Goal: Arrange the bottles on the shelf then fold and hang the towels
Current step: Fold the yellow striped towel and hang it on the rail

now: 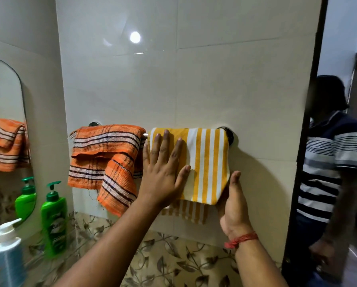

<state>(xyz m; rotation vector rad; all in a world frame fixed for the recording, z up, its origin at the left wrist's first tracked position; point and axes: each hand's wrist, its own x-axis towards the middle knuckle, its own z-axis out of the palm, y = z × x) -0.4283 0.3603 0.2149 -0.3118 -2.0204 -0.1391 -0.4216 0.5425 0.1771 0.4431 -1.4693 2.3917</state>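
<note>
The left hand lay flat, fingers spread, on the yellow striped towel at the towel bar's right end; the right hand pinched its lower right corner.

Far ahead, glossy pale wall tiles crossed by thin grout lines, with a round white light glare high up, left of centre. At the far left, a frameless mirror with a rounded top corner, fixed to the side wall. Lower down, nearer, a band of beige tiles with a brown leaf pattern running under the pale ones. To the right, a dark door frame standing upright along the wall's edge. Beyond it, in the doorway, a blurred person in a navy, white and grey striped shirt, one arm hanging down.
</note>
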